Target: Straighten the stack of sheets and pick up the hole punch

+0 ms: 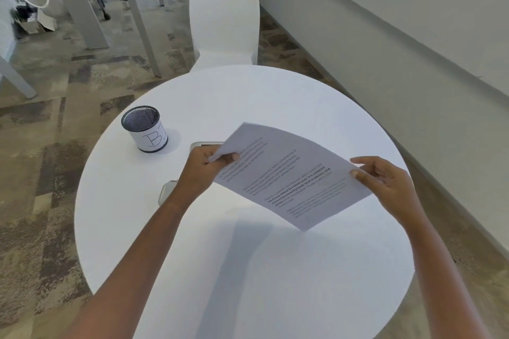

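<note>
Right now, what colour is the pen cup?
Black mesh pen cup with a white label, head view.

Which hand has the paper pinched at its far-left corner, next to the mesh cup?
The left hand: it pinches the sheet nearest the mesh cup; the right hand holds the opposite edge.

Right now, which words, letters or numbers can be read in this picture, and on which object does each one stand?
"B", handwritten on the white label of the mesh cup; a second mark after it is cut off by the curve.
Printed paragraphs on the sheet of paper, held by the left hand and right hand: too small and blurred to read, bold lines included.
</note>
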The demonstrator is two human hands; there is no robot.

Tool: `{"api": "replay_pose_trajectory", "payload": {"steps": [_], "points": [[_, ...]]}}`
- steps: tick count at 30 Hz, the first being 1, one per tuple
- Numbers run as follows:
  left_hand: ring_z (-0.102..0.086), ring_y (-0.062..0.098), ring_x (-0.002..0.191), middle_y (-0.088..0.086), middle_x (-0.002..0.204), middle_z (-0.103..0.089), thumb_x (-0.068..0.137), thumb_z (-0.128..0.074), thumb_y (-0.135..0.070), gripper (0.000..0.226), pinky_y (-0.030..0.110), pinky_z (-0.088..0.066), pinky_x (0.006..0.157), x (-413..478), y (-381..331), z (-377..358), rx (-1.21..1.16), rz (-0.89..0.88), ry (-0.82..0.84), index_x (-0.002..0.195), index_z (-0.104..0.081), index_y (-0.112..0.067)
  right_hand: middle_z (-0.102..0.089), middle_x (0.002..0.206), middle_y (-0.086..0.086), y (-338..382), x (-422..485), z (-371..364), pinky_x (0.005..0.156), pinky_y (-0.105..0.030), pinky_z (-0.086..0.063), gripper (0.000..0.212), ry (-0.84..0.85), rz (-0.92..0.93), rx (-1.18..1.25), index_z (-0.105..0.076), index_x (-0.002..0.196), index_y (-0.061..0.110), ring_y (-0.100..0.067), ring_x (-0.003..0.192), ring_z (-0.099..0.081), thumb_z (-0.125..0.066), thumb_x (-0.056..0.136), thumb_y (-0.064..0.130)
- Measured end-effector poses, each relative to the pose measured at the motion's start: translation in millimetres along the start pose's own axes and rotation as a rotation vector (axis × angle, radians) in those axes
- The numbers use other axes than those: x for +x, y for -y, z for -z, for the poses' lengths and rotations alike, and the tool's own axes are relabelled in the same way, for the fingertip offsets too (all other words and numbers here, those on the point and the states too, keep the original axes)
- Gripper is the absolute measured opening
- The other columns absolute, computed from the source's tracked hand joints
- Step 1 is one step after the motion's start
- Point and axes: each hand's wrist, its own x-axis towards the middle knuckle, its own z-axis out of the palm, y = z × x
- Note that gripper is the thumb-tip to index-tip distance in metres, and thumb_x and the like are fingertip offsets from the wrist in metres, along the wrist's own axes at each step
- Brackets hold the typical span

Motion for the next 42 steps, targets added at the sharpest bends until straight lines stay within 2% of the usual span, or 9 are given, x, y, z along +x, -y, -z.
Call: {"api": "replay_pose_trajectory", "payload": {"steps": [3,7,10,13,20,29,36,40,42], "points": [[-0.057,-0.001,0.059,-0.021,0.057,-0.066,0.081,-0.063,-0.006,0.039,0.016,-0.045,0.062,-5.8,9.8,4.1,-0.087,0.059,-0.138,0.054,-0.07,-0.033,-0.072,0.08,0.018,-17.9,-4.8,5.3,0.071,-0.01,-0.048,0.018,0.011,-0.172,0.176,-0.067,0.088,0.03,-0.011,0.083,-0.064,-0.074,0.071,0.028],[-0.06,0.015,0.073,-0.016,0.064,-0.07,0.085,-0.059,-0.007,0.022,0.03,-0.05,0.073,-12.3,23.0,0.9,-0.216,0.167,-0.28,0.071,-0.067,-0.022,-0.075,0.085,0.009,-32.9,-15.2,-11.9,0.076,-0.018,-0.054,0.076,0.055,-0.338,0.526,-0.064,0.094,0.019,-0.007,0.083,-0.068,-0.085,0.032,0.056],[-0.063,0.001,0.064,-0.022,0.06,-0.069,0.085,-0.059,-0.008,0.017,0.022,-0.052,0.067,-15.2,34.8,-7.3,-0.205,0.196,-0.298,0.075,-0.064,-0.02,-0.075,0.086,0.01,-35.6,-20.5,-38.5,0.078,-0.022,-0.055,0.056,0.022,-0.353,0.554,-0.064,0.101,0.005,-0.008,0.084,-0.068,-0.084,0.055,0.032],[-0.061,-0.009,0.054,-0.025,0.056,-0.067,0.085,-0.058,-0.006,0.02,0.01,-0.051,0.059,-17.2,43.5,-16.8,-0.179,0.204,-0.294,0.073,-0.062,-0.022,-0.07,0.067,0.024,-32.0,-20.2,-61.4,0.061,-0.009,-0.051,0.019,-0.074,-0.35,0.423,-0.064,0.096,0.0,0.006,0.067,-0.065,-0.064,0.077,-0.002],[-0.063,-0.001,0.066,-0.019,0.07,-0.068,0.082,-0.062,-0.006,0.016,0.008,-0.05,0.063,-25.0,68.7,-22.4,-0.152,0.28,-0.275,0.097,-0.062,-0.008,-0.066,0.087,-0.001,-39.9,-29.6,-89.7,0.063,-0.009,-0.051,0.012,-0.165,-0.36,0.284,-0.063,0.095,0.006,-0.015,0.08,-0.062,-0.06,0.083,0.003],[-0.063,-0.012,0.067,-0.008,0.088,-0.063,0.083,-0.061,-0.004,0.021,0.007,-0.052,0.064,-39.0,87.6,-23.8,-0.111,0.322,-0.249,0.103,-0.058,-0.011,-0.064,0.085,0.005,-52.8,-47.4,-91.8,0.059,-0.005,-0.047,0.011,-0.182,-0.484,0.403,-0.061,0.09,0.007,-0.01,0.079,-0.059,-0.057,0.084,-0.001],[-0.061,0.018,0.089,-0.005,0.092,-0.064,0.083,-0.061,-0.003,0.024,0.009,-0.052,0.066,-35.2,80.1,-19.1,-0.161,0.33,-0.252,0.105,-0.057,-0.011,-0.066,0.091,0.004,-51.4,-40.2,-78.4,0.081,-0.032,-0.049,0.02,-0.19,-0.452,0.374,-0.063,0.094,0.016,-0.024,0.089,-0.062,-0.055,0.085,0.0],[-0.05,0.014,0.11,0.011,0.128,-0.049,0.077,-0.068,-0.004,0.072,0.028,-0.041,0.094,-14.4,59.0,-4.4,-0.049,0.178,-0.397,0.137,-0.031,-0.011,-0.068,0.087,-0.003,-35.0,-21.8,-50.4,0.08,-0.045,-0.048,0.01,-0.161,-0.27,0.197,-0.063,0.086,0.021,-0.032,0.088,-0.062,-0.058,0.08,0.016],[-0.038,0.013,0.124,0.005,0.139,-0.035,0.07,-0.075,-0.027,0.092,0.025,-0.029,0.104,-8.3,46.3,5.5,0.151,0.009,-0.363,0.143,-0.02,-0.012,-0.067,0.077,0.01,-21.4,-11.9,-34.2,0.073,-0.033,-0.047,0.009,-0.112,-0.167,0.083,-0.061,0.08,0.023,-0.019,0.079,-0.062,-0.054,0.076,0.021]]}}
